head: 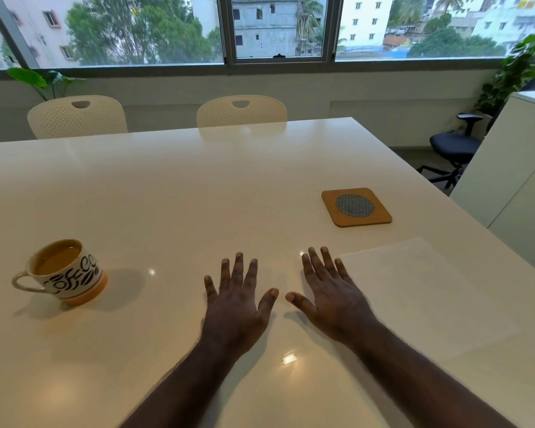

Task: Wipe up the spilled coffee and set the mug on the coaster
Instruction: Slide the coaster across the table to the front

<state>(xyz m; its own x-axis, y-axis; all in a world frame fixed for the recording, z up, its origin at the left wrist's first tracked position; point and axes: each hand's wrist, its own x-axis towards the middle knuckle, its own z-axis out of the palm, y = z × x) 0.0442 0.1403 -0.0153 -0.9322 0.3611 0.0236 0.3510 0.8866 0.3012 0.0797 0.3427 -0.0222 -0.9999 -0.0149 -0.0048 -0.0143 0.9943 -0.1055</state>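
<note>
Both hands lie flat on the table, fingers spread and holding nothing; the tissue sits just beside the right hand, the mug well beyond the left hand.

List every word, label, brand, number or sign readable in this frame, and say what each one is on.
"Coffee": black script letters on the side of the white mug, among black bean shapes.
No readable text on the coaster, the paper napkin, the table or the chairs.
Buildings beyond the window: any signs are too small and blurred to read.
</note>
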